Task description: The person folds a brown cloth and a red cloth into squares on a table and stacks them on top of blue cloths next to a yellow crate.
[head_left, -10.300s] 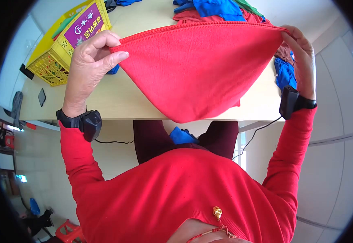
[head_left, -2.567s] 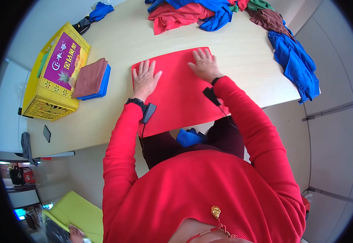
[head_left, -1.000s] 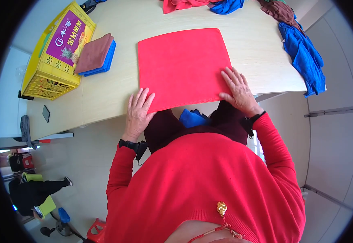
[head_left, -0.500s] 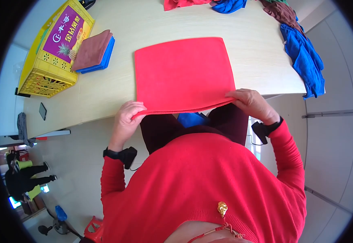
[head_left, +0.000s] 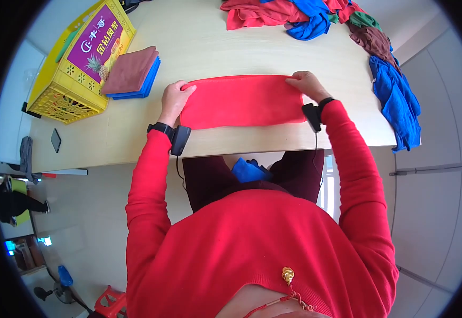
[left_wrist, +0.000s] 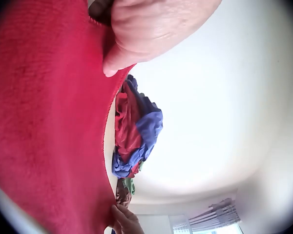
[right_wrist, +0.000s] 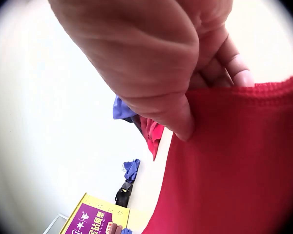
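A red towel [head_left: 241, 103], doubled over into a wide strip, lies across the front part of the table. At its far left corner my left hand [head_left: 175, 100] pinches the stitched edge between thumb and fingers. My right hand [head_left: 310, 86] grips the far right corner the same way. In the left wrist view, the left thumb presses on the towel's face, and the edge runs taut toward the right hand [left_wrist: 127, 223]. The right wrist view shows the right thumb over the towel's front and the fingers behind its hemmed edge.
Folded brown cloth [head_left: 130, 71] on blue cloth [head_left: 149, 85] leans near a yellow crate [head_left: 72, 95] at left. A phone [head_left: 56, 140] lies beyond the crate's front. Crumpled cloths [head_left: 268, 13] heap at the back; a blue cloth [head_left: 395, 100] hangs at the right edge.
Earlier the towel was held up, then smoothed flat under both palms. Half a second ago both hands held its near edge; they have since carried that edge away from the body, halving the towel's depth.
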The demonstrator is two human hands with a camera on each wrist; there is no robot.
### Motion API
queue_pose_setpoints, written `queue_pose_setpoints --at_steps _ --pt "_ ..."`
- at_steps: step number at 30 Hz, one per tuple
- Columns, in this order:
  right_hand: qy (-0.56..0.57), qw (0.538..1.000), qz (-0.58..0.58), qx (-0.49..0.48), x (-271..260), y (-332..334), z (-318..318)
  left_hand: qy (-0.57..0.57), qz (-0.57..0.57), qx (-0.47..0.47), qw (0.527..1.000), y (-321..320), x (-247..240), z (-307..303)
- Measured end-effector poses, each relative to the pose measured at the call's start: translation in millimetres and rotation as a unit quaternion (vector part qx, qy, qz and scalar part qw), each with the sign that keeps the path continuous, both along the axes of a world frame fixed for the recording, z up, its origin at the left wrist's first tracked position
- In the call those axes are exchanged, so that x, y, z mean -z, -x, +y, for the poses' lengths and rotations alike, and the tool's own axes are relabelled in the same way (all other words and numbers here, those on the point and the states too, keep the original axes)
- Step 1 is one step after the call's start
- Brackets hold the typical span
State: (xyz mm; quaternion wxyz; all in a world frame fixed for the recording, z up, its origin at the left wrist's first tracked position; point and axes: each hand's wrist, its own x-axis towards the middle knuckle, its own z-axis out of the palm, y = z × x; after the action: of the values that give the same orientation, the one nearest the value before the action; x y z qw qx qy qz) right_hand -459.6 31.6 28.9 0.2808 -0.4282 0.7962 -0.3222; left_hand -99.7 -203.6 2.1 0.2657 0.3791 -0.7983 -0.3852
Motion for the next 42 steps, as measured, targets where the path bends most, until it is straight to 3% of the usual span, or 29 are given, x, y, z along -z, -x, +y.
queue_pose_setpoints --at_steps 3,6,9,10,13,15,19,22,26,29,37,39,42 --pt "0.037 0.997 0.054 0.049 18.9 0.4 -0.5 0.02 -0.023 -0.014 0.999 7.0 4.7 -5.6" --pt "0.019 0.997 -0.014 0.071 5.7 -5.2 7.0 0.01 -0.028 -0.018 0.999 2.2 11.6 -3.6" --pt "0.019 0.992 -0.043 0.118 -7.8 -22.3 25.1 -0.135 0.153 -0.001 0.979 -3.0 18.7 5.3" --pt "0.021 0.988 -0.057 0.142 -10.4 -29.6 32.4 -0.136 0.153 0.001 0.979 -6.8 19.4 10.7" --pt "0.039 0.982 -0.084 0.166 -3.7 -45.8 56.5 -0.078 0.07 -0.072 0.992 -28.1 13.0 38.9" --pt "0.047 0.978 -0.098 0.178 5.3 -50.0 62.8 -0.061 0.077 -0.08 0.992 -31.4 15.0 59.0" --pt "0.085 0.977 -0.001 0.198 31.5 -62.5 67.1 0.018 0.087 -0.102 0.991 -20.9 21.7 81.9" --pt "0.033 0.959 0.185 0.214 25.4 -81.8 64.1 0.101 0.078 -0.115 0.985 -15.5 23.6 87.0" --pt "0.095 0.93 0.255 0.246 30.7 -87.8 69.8 0.222 -0.055 -0.15 0.962 -20.3 17.1 92.1" --pt "0.044 0.928 0.287 0.234 32.6 -94.1 74.8 0.273 -0.129 -0.127 0.945 -25.7 14.0 98.9" --pt "0.015 0.927 0.317 0.2 33.7 -99.2 87.3 0.314 -0.162 -0.12 0.928 -35.8 10.7 105.0" --pt "0.02 0.927 0.322 0.192 32.5 -97.4 91.8 0.28 -0.163 -0.125 0.938 -38.3 7.5 109.0" --pt "0.028 0.962 0.192 0.192 22.1 -93.3 97.1 0.211 -0.166 -0.138 0.954 -41.8 -8.0 119.5"
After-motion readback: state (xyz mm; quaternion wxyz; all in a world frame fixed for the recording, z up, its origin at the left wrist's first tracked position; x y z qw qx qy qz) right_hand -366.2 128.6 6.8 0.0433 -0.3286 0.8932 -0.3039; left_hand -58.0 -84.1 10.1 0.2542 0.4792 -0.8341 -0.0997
